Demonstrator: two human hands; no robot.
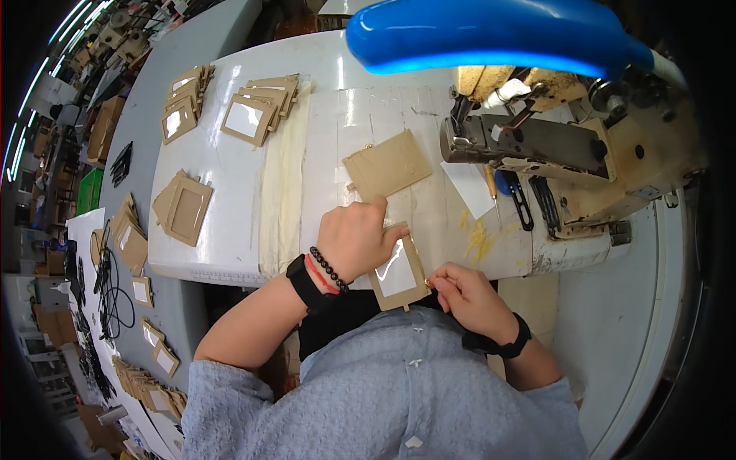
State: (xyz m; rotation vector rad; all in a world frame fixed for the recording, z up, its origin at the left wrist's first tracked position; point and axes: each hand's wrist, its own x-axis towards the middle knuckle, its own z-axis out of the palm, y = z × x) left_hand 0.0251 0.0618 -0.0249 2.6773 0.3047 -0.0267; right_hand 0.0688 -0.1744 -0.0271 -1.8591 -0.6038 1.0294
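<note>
A tan card holder with a clear window hangs at the table's front edge, close to my body. My left hand grips its upper left part, thumb on the front face. With thumb and forefinger my right hand pinches a small gold-coloured metal piece at the holder's right edge; the exact kind of this piece is too small to tell. Just beyond my left hand, another tan card holder lies flat with its plain side up, a gold-coloured bit at its upper left edge.
Stacks of windowed holders sit at the left of the white table. At the right stands a sewing machine under a blue lamp. A wooden-handled awl and black snips lie before it. A grey side table holds more holders.
</note>
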